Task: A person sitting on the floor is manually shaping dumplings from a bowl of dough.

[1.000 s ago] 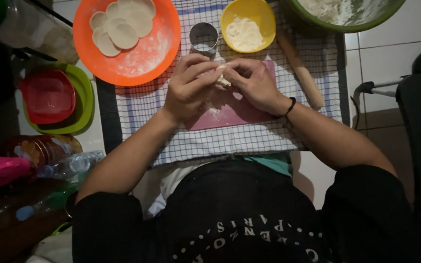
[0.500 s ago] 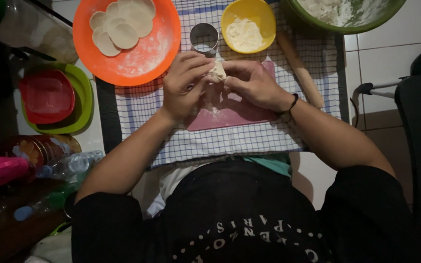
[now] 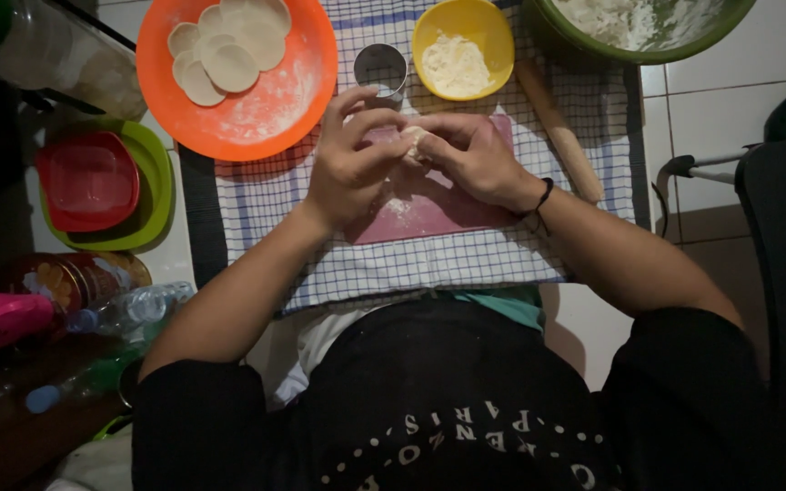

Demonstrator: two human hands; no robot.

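Note:
Both my hands meet over a pink board [image 3: 429,214] that lies on a blue-checked cloth [image 3: 429,264]. Between their fingertips sits a small pale piece of dough [image 3: 411,138], mostly hidden by the fingers. My left hand [image 3: 352,164] curls in from the left and pinches it. From the right, my right hand [image 3: 475,159], with a dark band at the wrist, closes on the same piece. Flour dusts the board under the hands.
An orange plate [image 3: 270,100] with several round dough discs lies at top left. A metal ring cutter [image 3: 380,68], a yellow bowl of flour [image 3: 462,45], a wooden rolling pin [image 3: 559,127] and a green bowl [image 3: 639,27] stand behind. Red and green containers [image 3: 102,182] sit left.
The hands have drawn closer together around the dough piece and the fingers have folded over it, so less of it shows now.

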